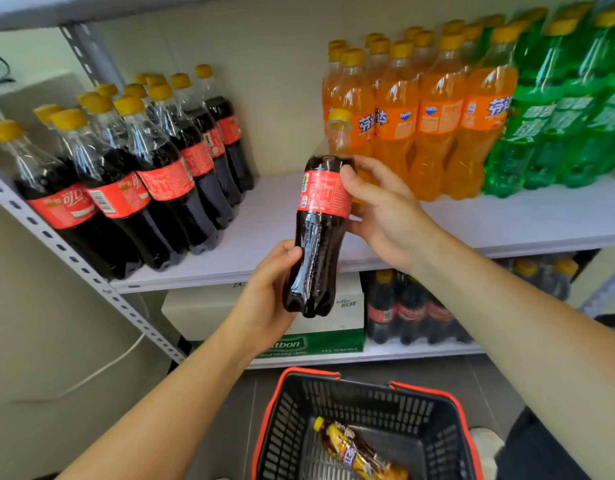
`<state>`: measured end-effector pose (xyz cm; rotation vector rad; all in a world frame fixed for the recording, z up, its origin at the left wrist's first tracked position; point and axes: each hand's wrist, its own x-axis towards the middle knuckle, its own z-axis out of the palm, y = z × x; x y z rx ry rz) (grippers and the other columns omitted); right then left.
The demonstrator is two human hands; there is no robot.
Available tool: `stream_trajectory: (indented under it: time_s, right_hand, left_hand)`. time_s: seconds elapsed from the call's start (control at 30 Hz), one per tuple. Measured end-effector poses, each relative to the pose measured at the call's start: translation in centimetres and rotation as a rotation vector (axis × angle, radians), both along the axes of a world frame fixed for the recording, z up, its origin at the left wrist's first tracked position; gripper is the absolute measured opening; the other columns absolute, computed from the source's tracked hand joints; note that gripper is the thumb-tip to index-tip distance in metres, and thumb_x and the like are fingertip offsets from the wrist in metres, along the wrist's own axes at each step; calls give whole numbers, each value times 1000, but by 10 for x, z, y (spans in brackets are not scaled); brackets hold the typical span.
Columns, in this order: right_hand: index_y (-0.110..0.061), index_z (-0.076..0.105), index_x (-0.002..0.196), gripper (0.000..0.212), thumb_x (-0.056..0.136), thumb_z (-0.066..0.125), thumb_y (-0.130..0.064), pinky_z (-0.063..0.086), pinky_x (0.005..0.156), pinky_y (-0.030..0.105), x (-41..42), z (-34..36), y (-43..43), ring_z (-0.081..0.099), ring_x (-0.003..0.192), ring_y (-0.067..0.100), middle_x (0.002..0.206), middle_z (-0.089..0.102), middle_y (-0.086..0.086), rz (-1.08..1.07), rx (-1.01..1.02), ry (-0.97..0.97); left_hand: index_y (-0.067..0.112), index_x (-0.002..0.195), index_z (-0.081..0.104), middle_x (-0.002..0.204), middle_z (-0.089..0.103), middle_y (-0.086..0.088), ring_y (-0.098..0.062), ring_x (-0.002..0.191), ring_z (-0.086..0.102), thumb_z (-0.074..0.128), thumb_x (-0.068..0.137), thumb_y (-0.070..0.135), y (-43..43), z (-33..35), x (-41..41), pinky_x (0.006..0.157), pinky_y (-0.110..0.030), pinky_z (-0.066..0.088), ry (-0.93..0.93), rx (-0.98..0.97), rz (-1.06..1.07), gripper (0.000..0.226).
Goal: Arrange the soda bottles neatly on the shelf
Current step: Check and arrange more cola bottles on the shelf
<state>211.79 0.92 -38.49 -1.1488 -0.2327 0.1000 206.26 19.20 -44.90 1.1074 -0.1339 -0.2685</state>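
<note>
A cola bottle (320, 237) with a yellow cap is held upright in the air just in front of the white shelf (507, 220), level with the bare gap between the cola bottles (143, 174) on the left and the orange Fanta bottles (431, 116) and green Sprite bottles (559, 116) on the right. The left hand (264, 299) grips its lower body, and the right hand (379, 209) has its fingers (351, 181) curled round the red label. Near, on the floor, a red-rimmed black basket (309, 372) holds a yellow-labelled bottle (354, 452) lying on its side.

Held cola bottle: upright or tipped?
Upright, near vertical: the cola bottle has its yellow cap on top and base down, left hand gripping the lower body, right hand at the label.
</note>
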Motion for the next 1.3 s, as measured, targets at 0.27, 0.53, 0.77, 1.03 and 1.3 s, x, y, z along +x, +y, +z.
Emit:
stream_trajectory:
  time_s: [0.27,0.53,0.77,1.03,1.3]
  right_hand:
    - [-25,69,115,19,99,61,-32,58,81,33,9,3,-11,67,94,16,101,72,-4,-61,-69,17]
    - [-14,56,123,28,96,63,-16,61,83,48,13,7,-25,69,99,30,108,70,13,40,104,54]
    - [-16,57,137,38,99,61,-18,60,88,47,6,6,-20,68,106,28,119,69,11,-33,78,23]
    - [-18,49,132,36,98,59,-14,57,92,53,6,10,-24,68,107,32,120,65,13,22,177,48]
    - [-24,57,135,43,94,69,-29,61,81,46,-3,11,-21,68,112,29,129,66,5,-144,107,87]
  left_hand:
    - [13,121,60,120,70,-16,-34,107,70,83,66,14,-4,-9,-3,89,-53,59,-41,47,180,60]
    - [6,126,66,115,72,-23,-37,79,76,62,80,34,8,16,-2,54,-27,61,234,-161,95,54]
    - [10,124,59,110,72,-15,-28,83,75,63,79,9,11,24,2,61,-16,58,90,-184,239,46]
    - [15,128,64,112,72,-17,-21,76,75,67,82,39,14,24,5,61,-22,61,131,-94,263,52]
    - [21,134,61,135,66,-15,-42,115,69,76,84,26,18,26,9,78,-33,62,61,-126,248,53]
